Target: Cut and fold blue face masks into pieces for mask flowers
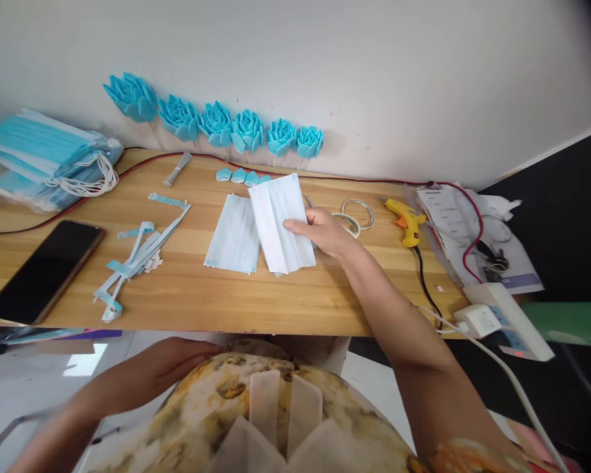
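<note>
My right hand (322, 231) grips the right edge of a white face-mask sheet (280, 223), holding it on the wooden table (201, 295). A second pale blue mask sheet (234, 236) lies flat just left of it, partly under it. My left hand (177, 358) rests below the table edge against my lap, its fingers lying flat and holding nothing. Several small blue folded petals (241, 176) lie behind the sheets. A row of blue mask-fabric flowers (217, 125) leans on the wall.
A stack of blue masks (44, 157) sits at far left, a black phone (44, 269) in front of it. Cut mask strips (138, 253) lie left of centre. At right lie tape rolls (357, 213), a yellow glue gun (406, 220), papers (453, 217), and a power strip (507, 318).
</note>
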Action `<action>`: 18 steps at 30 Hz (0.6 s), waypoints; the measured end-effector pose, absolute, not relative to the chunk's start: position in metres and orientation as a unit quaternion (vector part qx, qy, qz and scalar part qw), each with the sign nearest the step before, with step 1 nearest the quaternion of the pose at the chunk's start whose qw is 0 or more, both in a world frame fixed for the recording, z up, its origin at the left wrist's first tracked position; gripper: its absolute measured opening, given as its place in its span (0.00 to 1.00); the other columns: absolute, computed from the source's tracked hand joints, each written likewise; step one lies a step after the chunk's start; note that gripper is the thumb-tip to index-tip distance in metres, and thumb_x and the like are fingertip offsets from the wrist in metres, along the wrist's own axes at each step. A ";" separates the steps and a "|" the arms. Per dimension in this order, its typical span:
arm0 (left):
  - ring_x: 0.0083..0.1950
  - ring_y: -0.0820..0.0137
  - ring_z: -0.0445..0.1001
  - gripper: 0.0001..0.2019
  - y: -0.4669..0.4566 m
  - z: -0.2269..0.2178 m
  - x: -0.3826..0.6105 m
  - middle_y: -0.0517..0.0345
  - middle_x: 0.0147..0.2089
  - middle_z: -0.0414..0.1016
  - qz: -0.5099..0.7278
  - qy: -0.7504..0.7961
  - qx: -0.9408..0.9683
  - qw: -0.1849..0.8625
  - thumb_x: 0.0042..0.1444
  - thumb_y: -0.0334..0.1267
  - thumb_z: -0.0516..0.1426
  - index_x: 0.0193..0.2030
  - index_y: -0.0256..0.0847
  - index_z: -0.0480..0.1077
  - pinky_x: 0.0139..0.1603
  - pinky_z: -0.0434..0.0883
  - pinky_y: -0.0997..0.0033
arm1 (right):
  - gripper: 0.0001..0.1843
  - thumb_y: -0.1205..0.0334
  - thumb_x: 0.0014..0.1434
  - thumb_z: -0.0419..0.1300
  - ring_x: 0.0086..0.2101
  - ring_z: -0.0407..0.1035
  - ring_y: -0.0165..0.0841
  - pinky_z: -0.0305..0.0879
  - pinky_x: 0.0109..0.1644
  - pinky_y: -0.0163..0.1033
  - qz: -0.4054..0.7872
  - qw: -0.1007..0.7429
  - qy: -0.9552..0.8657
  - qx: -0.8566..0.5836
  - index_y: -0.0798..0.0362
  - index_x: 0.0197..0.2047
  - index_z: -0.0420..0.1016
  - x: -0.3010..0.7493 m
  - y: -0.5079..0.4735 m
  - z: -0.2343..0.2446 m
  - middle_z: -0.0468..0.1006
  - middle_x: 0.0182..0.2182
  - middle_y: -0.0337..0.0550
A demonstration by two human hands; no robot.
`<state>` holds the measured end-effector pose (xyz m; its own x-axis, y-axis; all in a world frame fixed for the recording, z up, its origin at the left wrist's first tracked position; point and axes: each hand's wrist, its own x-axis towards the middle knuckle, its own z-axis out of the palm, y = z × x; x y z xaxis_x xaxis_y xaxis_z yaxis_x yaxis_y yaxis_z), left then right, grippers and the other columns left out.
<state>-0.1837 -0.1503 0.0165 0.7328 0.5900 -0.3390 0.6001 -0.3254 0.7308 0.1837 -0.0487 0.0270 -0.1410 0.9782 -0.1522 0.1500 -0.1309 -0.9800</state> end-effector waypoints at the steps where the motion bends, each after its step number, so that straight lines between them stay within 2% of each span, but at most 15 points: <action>1: 0.54 0.64 0.82 0.17 -0.150 0.025 -0.193 0.67 0.56 0.83 -0.041 0.392 0.789 0.472 0.68 0.45 0.55 0.59 0.63 0.78 0.54 0.77 0.70 | 0.20 0.44 0.48 0.74 0.25 0.64 0.27 0.60 0.28 0.35 0.536 0.389 -0.532 -0.528 0.53 0.27 0.79 0.182 -0.047 0.019 0.76 0.24 0.38; 3: 0.61 0.66 0.78 0.18 -0.144 0.046 -0.199 0.72 0.62 0.79 -0.054 0.399 0.761 0.509 0.68 0.46 0.55 0.61 0.70 0.75 0.63 0.71 0.67 | 0.22 0.41 0.48 0.73 0.27 0.66 0.29 0.62 0.30 0.36 0.537 0.393 -0.531 -0.524 0.54 0.29 0.80 0.181 -0.047 0.009 0.78 0.27 0.39; 4: 0.63 0.65 0.77 0.17 -0.138 0.056 -0.195 0.71 0.62 0.79 -0.023 0.394 0.749 0.533 0.69 0.46 0.55 0.61 0.68 0.76 0.65 0.69 0.65 | 0.23 0.40 0.48 0.73 0.28 0.67 0.29 0.62 0.31 0.36 0.537 0.395 -0.532 -0.522 0.54 0.30 0.80 0.182 -0.048 0.008 0.78 0.28 0.39; 6: 0.65 0.61 0.75 0.18 -0.117 0.069 -0.173 0.65 0.63 0.79 0.119 0.401 0.711 0.566 0.68 0.49 0.56 0.62 0.64 0.76 0.65 0.71 0.61 | 0.25 0.39 0.49 0.72 0.29 0.68 0.30 0.63 0.32 0.36 0.539 0.398 -0.535 -0.514 0.54 0.33 0.80 0.183 -0.052 0.008 0.79 0.29 0.40; 8: 0.63 0.52 0.76 0.27 -0.090 0.069 -0.139 0.52 0.67 0.76 0.225 0.387 0.689 0.570 0.62 0.54 0.62 0.67 0.56 0.73 0.63 0.73 0.53 | 0.25 0.38 0.50 0.72 0.29 0.69 0.30 0.63 0.32 0.36 0.540 0.404 -0.538 -0.506 0.54 0.34 0.81 0.184 -0.056 0.010 0.80 0.30 0.40; 11: 0.69 0.47 0.71 0.39 -0.050 0.052 -0.088 0.44 0.72 0.68 0.291 0.395 0.632 0.600 0.55 0.56 0.68 0.72 0.51 0.67 0.68 0.69 0.44 | 0.26 0.37 0.49 0.72 0.29 0.68 0.30 0.64 0.32 0.36 0.530 0.430 -0.540 -0.492 0.54 0.33 0.80 0.181 -0.060 0.011 0.79 0.29 0.40; 14: 0.67 0.44 0.73 0.40 -0.024 0.033 -0.051 0.40 0.65 0.76 0.278 0.315 0.598 0.682 0.51 0.59 0.69 0.68 0.44 0.71 0.65 0.72 0.42 | 0.27 0.35 0.49 0.71 0.29 0.67 0.30 0.64 0.32 0.37 0.508 0.484 -0.527 -0.480 0.53 0.34 0.80 0.178 -0.060 0.008 0.78 0.29 0.39; 18: 0.51 0.50 0.82 0.30 -0.014 0.024 -0.025 0.42 0.49 0.84 0.261 0.319 0.535 0.737 0.47 0.56 0.72 0.52 0.37 0.80 0.50 0.80 0.52 | 0.28 0.33 0.51 0.69 0.27 0.63 0.28 0.60 0.30 0.36 0.418 0.525 -0.531 -0.517 0.52 0.29 0.75 0.178 -0.057 0.004 0.72 0.25 0.36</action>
